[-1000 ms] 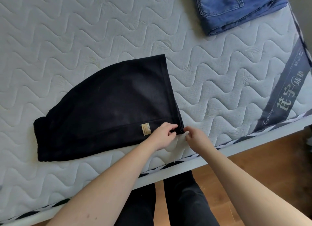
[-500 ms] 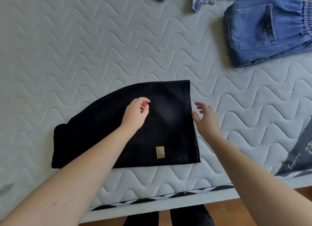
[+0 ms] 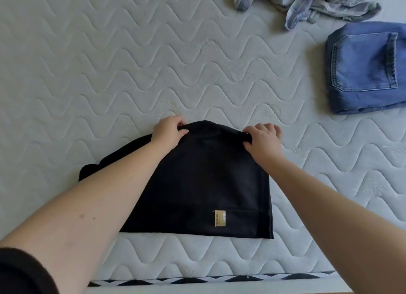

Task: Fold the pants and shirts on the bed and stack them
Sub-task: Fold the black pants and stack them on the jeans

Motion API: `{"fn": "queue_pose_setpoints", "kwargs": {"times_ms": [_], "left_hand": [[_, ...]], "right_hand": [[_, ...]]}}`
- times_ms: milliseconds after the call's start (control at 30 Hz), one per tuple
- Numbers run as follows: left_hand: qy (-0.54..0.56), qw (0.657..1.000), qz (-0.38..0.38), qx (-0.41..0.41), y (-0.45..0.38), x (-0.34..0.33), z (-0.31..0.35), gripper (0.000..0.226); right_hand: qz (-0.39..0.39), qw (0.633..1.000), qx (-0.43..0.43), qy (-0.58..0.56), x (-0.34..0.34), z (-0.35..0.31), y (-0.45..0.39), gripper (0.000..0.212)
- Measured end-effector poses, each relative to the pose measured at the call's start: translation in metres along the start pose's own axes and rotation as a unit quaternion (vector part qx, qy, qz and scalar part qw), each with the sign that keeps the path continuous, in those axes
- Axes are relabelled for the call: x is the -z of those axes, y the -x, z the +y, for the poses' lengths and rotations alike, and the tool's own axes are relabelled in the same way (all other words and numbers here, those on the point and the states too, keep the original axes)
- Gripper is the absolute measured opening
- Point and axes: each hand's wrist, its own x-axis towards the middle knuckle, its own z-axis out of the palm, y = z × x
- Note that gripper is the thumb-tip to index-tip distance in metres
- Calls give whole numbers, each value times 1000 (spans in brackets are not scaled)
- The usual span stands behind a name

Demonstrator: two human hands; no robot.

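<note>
On the quilted mattress [image 3: 109, 74] we count one black garment [image 3: 197, 184], our left hand [image 3: 168, 130] and right hand [image 3: 262, 140] each pinching its far edge, folded jeans [image 3: 364, 70] beyond

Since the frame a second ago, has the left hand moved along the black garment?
Yes. The left hand has gone from beside the gold label at the near hem to the far edge of the black garment, which it now grips.
</note>
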Motion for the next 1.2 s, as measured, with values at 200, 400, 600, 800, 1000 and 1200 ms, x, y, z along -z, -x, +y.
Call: {"fn": "queue_pose_setpoints", "kwargs": {"times_ms": [200, 400, 600, 800, 1000, 1200], "left_hand": [[27, 989, 30, -144, 5, 21, -13, 17], [-67, 957, 7, -282, 20, 15, -25, 20], [-41, 965, -2, -260, 10, -2, 1, 33], [-107, 936, -100, -319, -8, -12, 32, 55], [-144, 895, -26, -422, 21, -13, 21, 36], [-121, 867, 107, -471, 46, -17, 8, 24]], "right_hand": [[168, 977, 129, 3, -3, 10, 14, 25], [136, 970, 203, 13, -10, 17, 21, 25], [90, 979, 178, -39, -6, 10, 17, 25], [73, 964, 245, -79, -6, 7, 25, 18], [86, 968, 199, -126, -13, 17, 39, 11], [61, 973, 53, -215, -7, 19, 27, 28]]}}
